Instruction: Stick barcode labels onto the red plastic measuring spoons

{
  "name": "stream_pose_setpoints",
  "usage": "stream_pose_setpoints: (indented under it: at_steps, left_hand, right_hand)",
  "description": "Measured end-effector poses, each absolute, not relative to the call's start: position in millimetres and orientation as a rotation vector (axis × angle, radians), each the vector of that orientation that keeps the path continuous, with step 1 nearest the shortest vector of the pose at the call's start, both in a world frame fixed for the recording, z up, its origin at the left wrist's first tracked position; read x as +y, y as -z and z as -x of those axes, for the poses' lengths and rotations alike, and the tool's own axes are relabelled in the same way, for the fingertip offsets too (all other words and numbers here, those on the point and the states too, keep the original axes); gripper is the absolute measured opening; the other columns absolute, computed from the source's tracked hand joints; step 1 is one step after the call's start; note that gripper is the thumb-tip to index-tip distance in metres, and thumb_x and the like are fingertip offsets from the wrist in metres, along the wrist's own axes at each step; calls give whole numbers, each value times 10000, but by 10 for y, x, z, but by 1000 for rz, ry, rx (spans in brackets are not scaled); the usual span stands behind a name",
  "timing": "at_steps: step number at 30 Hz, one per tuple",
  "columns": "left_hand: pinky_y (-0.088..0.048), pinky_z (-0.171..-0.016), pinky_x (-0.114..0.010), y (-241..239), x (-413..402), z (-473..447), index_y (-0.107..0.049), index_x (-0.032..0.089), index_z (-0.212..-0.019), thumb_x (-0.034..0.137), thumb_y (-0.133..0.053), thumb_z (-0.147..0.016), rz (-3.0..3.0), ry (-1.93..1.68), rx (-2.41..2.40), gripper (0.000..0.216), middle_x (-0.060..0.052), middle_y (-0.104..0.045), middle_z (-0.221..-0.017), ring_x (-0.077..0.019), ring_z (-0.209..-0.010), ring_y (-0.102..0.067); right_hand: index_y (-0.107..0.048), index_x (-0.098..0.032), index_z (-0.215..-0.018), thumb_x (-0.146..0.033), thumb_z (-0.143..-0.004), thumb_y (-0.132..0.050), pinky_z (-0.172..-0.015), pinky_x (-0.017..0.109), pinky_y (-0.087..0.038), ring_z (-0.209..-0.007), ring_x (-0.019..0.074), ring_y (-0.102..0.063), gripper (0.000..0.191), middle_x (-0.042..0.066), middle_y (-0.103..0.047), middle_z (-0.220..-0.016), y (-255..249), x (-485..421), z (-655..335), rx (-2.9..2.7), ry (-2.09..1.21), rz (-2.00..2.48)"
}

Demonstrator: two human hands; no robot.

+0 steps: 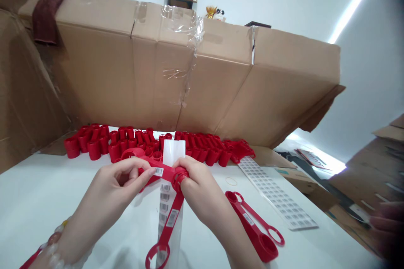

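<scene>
Left hand (115,183): thumb and forefinger pinched closed on red strap (166,172), at its white label (158,172); right hand (198,183): fingers curled tightly round the strap's right end; strap spans between both hands, near middle; second strap (166,231) extends nearward from right hand, over barcode strip (164,207); red cups (94,150) stand far; barcode sheet (277,193) lies right.

Ring-ended red strap (166,234): smooth plastic, satin sheen. Barcode label (158,172): paper-like, matt. Tabletop (47,201): smooth, low gloss. Carton wall (104,80): matt cardboard, creased. Packing tape (178,25): clear plastic film, glossy, wrinkled. Maroon drape (46,21): cloth, matt.
</scene>
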State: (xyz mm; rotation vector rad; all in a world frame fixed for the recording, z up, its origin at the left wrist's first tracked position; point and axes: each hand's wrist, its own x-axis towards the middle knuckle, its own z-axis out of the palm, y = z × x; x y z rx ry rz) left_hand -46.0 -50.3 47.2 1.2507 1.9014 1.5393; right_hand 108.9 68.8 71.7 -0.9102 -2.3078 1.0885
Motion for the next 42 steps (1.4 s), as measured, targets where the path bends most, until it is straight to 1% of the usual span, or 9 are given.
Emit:
stream_pose_setpoints:
  at_steps: [5, 14, 19, 22, 26, 31, 33, 38, 42]
  left_hand:
    - [-256, -478, -243, -465, -492, 455, -647, 268, -740, 664, -640, -816, -1273, -1538, 1938, 403, 51, -285, -575, -133, -535, -313]
    - [-261, -490, -255, -439, -501, 469, -624, 274, -739, 677, -622, -831, -1308, -1539, 1980, 414, 52, -309, -587, -136, -543, -329]
    - [-260, -505, -272, -419, -492, 478, -655, 289, -858, 678, -575, -863, -1361, -1509, 2027, 398, 50, -325, -596, -146, -545, -331]
    - [-239, -500, -276, -412, -494, 490, -588, 256, -743, 675, -585, -856, -1350, -1507, 2024, 434, 49, -307, -590, -146, -541, -313]
    - [-231, -499, -269, -480, -509, 486, -433, 225, -616, 650, -620, -843, -1318, -1512, 1897, 517, 39, -356, -608, -138, -554, -318]
    - [-188, -464, -259, -636, -552, 455, -514, 217, -637, 659, -630, -819, -1302, -1470, 1773, 492, 32, -398, -622, -123, -539, -255]
    - [-167, -456, -255, -679, -577, 456, -544, 223, -665, 670, -633, -806, -1259, -1420, 1758, 477, 41, -360, -593, -121, -528, -237]
    - [-126, -464, -256, -684, -619, 500, -521, 231, -681, 627, -686, -792, -1172, -1361, 1678, 443, 66, -250, -576, -113, -522, -167]
    - [-98, -476, -263, -644, -613, 521, -605, 253, -804, 678, -658, -805, -1136, -1335, 1653, 429, 81, -186, -557, -116, -529, -113]
  right_hand:
    - [-505, -213, -706, -143, -753, -409, -566, 280, -360, -684, 146, -492, 128, 7, -560, -788, -706, 679, -1092, -2307, -1101, 909]
    - [-530, -207, -710, -125, -766, -411, -590, 273, -367, -699, 138, -517, 155, 9, -607, -825, -706, 661, -1111, -2325, -1070, 856]
    - [-520, -211, -720, -137, -774, -427, -585, 281, -370, -702, 157, -523, 130, 22, -590, -796, -721, 660, -1115, -2312, -1074, 912]
    - [-522, -208, -710, -143, -779, -473, -590, 282, -363, -710, 169, -532, 107, 30, -574, -770, -760, 656, -1119, -2300, -1111, 917]
    - [-533, -208, -707, -145, -792, -474, -616, 279, -365, -733, 168, -544, 121, 26, -575, -784, -769, 656, -1121, -2301, -1106, 882]
    - [-501, -213, -695, -130, -753, -411, -576, 283, -368, -690, 152, -508, 136, 5, -579, -774, -710, 669, -1104, -2313, -1084, 906]
    - [-516, -213, -706, -129, -742, -409, -577, 284, -372, -694, 151, -513, 140, 3, -581, -772, -694, 680, -1100, -2316, -1093, 898]
    - [-539, -212, -723, -130, -741, -414, -590, 286, -391, -719, 153, -541, 151, 3, -604, -803, -691, 716, -1093, -2322, -1132, 883]
    - [-538, -214, -709, -130, -738, -414, -592, 284, -398, -725, 154, -548, 153, -1, -615, -802, -683, 745, -1099, -2338, -1112, 873]
